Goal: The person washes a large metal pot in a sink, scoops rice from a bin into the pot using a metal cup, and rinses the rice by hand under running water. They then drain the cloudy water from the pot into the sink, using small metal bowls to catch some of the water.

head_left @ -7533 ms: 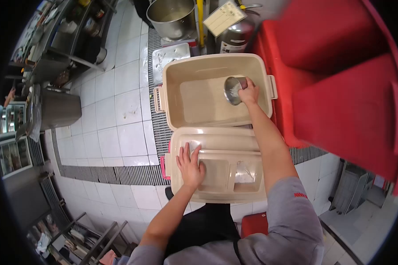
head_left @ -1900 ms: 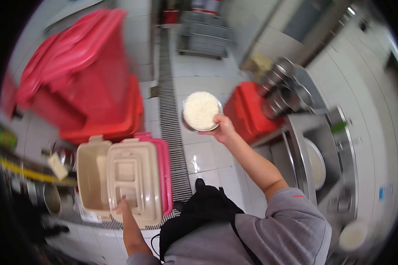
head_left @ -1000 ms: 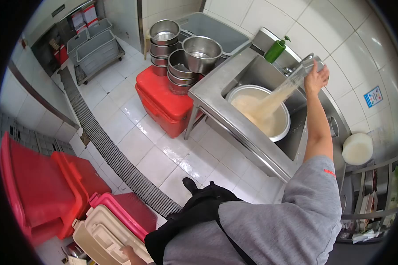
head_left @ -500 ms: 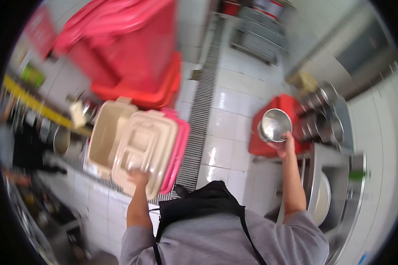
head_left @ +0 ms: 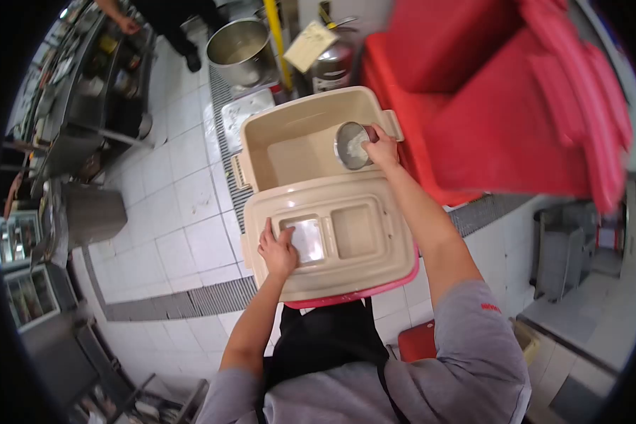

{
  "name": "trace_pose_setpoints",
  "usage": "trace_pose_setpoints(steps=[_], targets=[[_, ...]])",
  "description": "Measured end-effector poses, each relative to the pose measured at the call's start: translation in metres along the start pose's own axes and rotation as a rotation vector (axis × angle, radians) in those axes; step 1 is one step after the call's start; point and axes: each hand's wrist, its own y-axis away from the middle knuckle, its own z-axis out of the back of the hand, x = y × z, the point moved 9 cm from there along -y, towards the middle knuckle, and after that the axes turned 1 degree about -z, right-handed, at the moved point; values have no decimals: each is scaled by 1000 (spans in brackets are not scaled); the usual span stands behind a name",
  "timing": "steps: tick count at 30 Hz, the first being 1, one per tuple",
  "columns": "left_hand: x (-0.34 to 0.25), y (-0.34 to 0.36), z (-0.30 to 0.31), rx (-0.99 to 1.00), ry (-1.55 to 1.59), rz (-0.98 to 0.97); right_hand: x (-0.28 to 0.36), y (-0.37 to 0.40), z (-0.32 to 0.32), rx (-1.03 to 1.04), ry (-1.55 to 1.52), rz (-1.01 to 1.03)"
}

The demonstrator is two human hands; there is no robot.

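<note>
My right hand (head_left: 381, 147) grips the rim of a small metal bowl (head_left: 343, 146), which is tilted over the right side of a beige plastic bin (head_left: 261, 168). Something white, perhaps rice, shows inside the bowl, too small to tell for sure. A beige lid (head_left: 364, 275) lies partly across the near side of the bin, its two shallow recesses facing up. On the lid's left half rests my left hand (head_left: 278, 251), fingers spread beside one recess. A pink rim or tub edge shows beneath the lid.
Large red bins (head_left: 487, 120) stand to the right. Behind the beige bin are a metal pot (head_left: 239, 53), a yellow pole (head_left: 274, 35) and a fire extinguisher (head_left: 332, 67). At far left, another person's hand (head_left: 128, 26) is near a steel counter. A grey trash can (head_left: 95, 212) stands left.
My view has turned left toward the beige bin. The bowl in my right hand has moved from the right side to over the bin. My left hand stays on the lid.
</note>
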Motion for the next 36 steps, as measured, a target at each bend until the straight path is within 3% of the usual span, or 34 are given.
trace_pose_setpoints(steps=[3, 6, 10, 12, 15, 19, 20, 22, 26, 29, 30, 33, 36], targets=[[3, -5, -7, 69, -18, 38, -2, -47, -70, 135, 226, -57], [-1, -12, -7, 96, -15, 56, -29, -96, -148, 155, 479, 88], [4, -15, -10, 146, 21, 103, -63, -127, -201, 245, 527, -108], [9, -16, -13, 167, 32, 118, -75, -146, -233, 232, 684, -89], [15, -17, -17, 175, 45, 115, -69, -134, -247, 243, 595, -246], [22, -16, -19, 171, 39, 91, -83, -112, -365, 335, 665, -68], [22, -18, -19, 182, 23, 96, -75, -102, -391, 343, 711, -100], [28, -18, -18, 173, 51, 146, -73, -89, -420, 473, 519, -112], [32, -16, -19, 157, 94, 170, -66, -84, -434, 709, 158, -30], [30, -15, -17, 138, 61, 120, -47, -60, -418, 1023, -350, -238], [31, -15, -15, 133, 71, 141, -41, -55, -405, 1104, -323, -242], [30, -13, -11, 114, 92, 166, -20, -46, -353, 1136, -472, -290], [28, -11, -9, 79, 95, 142, -8, -48, -285, 1029, -620, -351]])
